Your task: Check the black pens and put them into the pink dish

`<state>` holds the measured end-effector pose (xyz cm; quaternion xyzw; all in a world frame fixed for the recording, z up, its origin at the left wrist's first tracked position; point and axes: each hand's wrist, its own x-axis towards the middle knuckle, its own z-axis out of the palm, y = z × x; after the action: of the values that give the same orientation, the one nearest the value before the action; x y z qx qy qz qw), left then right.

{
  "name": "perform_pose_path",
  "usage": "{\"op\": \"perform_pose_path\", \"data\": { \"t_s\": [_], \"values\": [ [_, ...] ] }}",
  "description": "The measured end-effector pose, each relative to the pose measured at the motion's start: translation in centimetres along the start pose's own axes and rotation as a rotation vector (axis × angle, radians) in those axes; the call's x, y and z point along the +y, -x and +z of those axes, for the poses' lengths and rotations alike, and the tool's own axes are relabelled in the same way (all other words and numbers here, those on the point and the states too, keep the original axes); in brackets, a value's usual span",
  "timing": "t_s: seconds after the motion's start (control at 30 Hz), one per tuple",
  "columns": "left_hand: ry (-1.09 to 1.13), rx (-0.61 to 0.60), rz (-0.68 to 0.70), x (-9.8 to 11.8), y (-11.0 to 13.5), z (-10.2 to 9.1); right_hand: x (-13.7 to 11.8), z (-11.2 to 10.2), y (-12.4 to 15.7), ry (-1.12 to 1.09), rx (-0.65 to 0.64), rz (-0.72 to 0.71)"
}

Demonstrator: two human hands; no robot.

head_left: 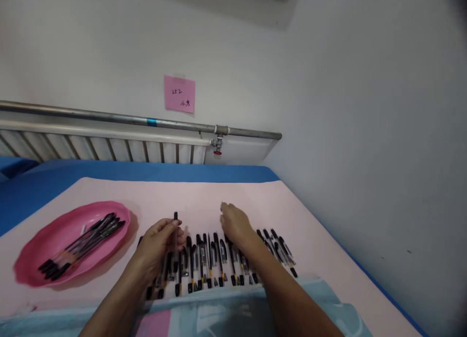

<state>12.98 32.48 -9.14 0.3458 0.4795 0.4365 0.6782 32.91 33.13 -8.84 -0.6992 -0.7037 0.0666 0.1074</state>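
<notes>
Light-blue patterned cloth (330, 298) lies across the bottom of the view, and two bare forearms reach over it. From the lower left, one slants up to the right and ends in the left hand (162, 242), whose thumb and forefinger grasp a pen (175, 239) near its dark upper end, holding it nearly upright. The other fingers curl behind it. From the lower right, the second forearm slants up to the left. The right hand (235, 225) arches over the far edge of a row of pens (220, 259), back of the hand uppermost, knuckles bent, fingertips drawn together above bare pink tabletop; whether they pinch something small, I cannot tell.

Many pens with black ends lie side by side in that row on the pink-topped table (251, 193), partly hidden under both hands. Left of the left hand sits an oval pink dish (75, 227) with a bundle of pens (87, 242) inside. Beyond the table's blue far edge are a white radiator (118, 150), a metal pipe (109, 116) and, on the wall, a pink note (179, 94).
</notes>
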Motion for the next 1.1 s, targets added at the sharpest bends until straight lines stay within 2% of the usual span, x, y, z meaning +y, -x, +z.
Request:
{"op": "perform_pose_path", "data": {
  "t_s": [0.13, 0.33, 0.53, 0.7, 0.73, 0.83, 0.9, 0.97, 1.1],
  "values": [
    [-0.039, -0.046, 0.016, -0.2, 0.1, 0.2, 2.5, 0.9, -1.0, 0.075, -0.01, 0.079],
    [-0.065, -0.081, 0.009, -0.5, 0.2, 0.4, 2.3, 2.1, -1.3, 0.032, -0.015, 0.092],
    [-0.124, -0.133, 0.033, -0.6, 0.3, 0.5, 2.3, 1.6, -1.6, -0.177, 0.053, 0.135],
    [-0.139, -0.256, 0.085, -0.4, 0.8, 0.7, 0.0, 0.0, -1.5, -0.533, 0.096, 0.116],
    [-0.137, -0.276, 0.093, -0.4, 0.8, 0.7, -0.8, -0.3, -1.3, -0.674, 0.083, 0.103],
    [-0.148, -0.321, 0.109, -0.4, 1.0, 0.8, -3.0, -0.7, -0.6, -1.434, 0.055, 0.11],
    [-0.164, -0.327, 0.124, -0.4, 1.0, 0.8, -3.9, -0.8, -0.2, -1.701, 0.077, 0.12],
    [-0.18, -0.325, 0.139, -0.4, 1.0, 0.8, -4.4, -0.7, 0.0, -1.795, 0.102, 0.121],
    [-0.191, -0.327, 0.144, -0.5, 0.8, 0.7, -4.3, -0.7, 0.0, -1.841, 0.172, 0.12]
  ]
}}
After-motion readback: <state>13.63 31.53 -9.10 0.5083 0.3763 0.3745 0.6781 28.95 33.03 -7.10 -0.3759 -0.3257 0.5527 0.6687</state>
